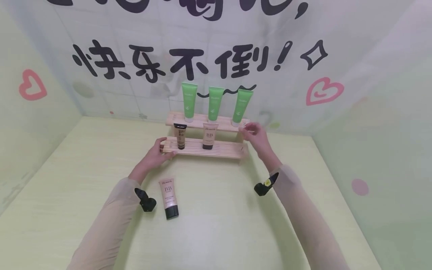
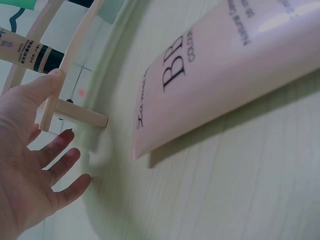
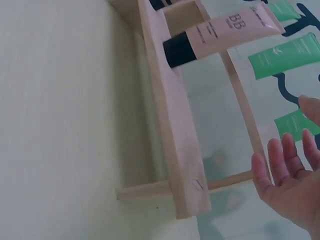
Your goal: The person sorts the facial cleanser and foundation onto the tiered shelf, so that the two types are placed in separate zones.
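Note:
A two-tier wooden rack (image 1: pixel 222 150) stands near the back wall. My left hand (image 1: pixel 156 154) grips the left end of its lower shelf, the thumb (image 2: pixel 47 85) on the front edge and the other fingers loosely spread past the end. At the upper shelf's right end, my right hand (image 1: pixel 258 138) is beside the rightmost green tube (image 1: pixel 242 107), its fingers (image 3: pixel 280 162) relaxed and apart. Two more green tubes, a left one (image 1: pixel 189 101) and a middle one (image 1: pixel 215 103), share that shelf. Below them stand a small black-topped brown tube (image 1: pixel 180 137) and a pink BB cream tube (image 1: pixel 209 137), cap down.
Another pink BB cream tube (image 1: pixel 168 197) lies on the pale table (image 1: pixel 216 210), in front of the rack and right of the left forearm. Behind the rack hangs a printed white wall sheet (image 1: pixel 141 97). A pale side wall (image 1: pixel 381 157) borders the table on the right.

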Demonstrator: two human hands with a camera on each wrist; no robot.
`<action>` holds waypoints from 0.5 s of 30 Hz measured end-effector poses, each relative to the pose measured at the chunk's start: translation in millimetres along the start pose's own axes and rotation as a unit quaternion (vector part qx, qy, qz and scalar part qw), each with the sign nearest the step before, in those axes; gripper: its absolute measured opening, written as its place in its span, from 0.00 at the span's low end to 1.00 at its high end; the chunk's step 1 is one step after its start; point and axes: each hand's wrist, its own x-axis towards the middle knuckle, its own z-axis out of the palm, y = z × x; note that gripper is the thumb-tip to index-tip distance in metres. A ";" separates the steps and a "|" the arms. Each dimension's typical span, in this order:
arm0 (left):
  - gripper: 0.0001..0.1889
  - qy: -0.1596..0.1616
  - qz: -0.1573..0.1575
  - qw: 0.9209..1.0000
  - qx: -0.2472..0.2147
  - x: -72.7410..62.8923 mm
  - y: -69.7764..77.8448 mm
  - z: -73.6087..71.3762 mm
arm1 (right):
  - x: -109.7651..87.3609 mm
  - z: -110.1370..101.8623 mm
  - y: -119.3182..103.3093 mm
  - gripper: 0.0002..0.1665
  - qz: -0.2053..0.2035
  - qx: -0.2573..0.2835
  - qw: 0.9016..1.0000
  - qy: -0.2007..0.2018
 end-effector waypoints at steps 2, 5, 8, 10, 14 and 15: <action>0.44 -0.001 -0.003 1.000 -0.002 0.4 0.1 0.7 | -7.7 6.2 3.6 0.23 0.020 -0.021 0.999 -0.039; 0.44 -0.003 -0.004 1.000 -0.004 1.2 0.0 1.4 | -17.9 17.2 7.8 0.22 0.041 -0.068 0.989 -0.121; 0.44 -0.002 0.000 1.000 -0.008 1.2 -0.4 1.2 | -25.8 31.5 11.4 0.22 0.049 -0.100 0.974 -0.199; 0.44 -0.002 0.002 1.000 -0.006 0.7 -0.5 0.6 | -30.5 42.9 12.3 0.21 0.054 -0.103 0.964 -0.241; 0.44 -0.001 0.005 1.000 0.000 -0.2 -0.2 -0.2 | -41.4 67.3 11.7 0.22 0.062 -0.111 0.943 -0.308; 0.43 0.000 0.006 1.000 0.001 -0.1 -0.3 -0.1 | -44.4 73.7 11.4 0.22 0.063 -0.114 0.938 -0.322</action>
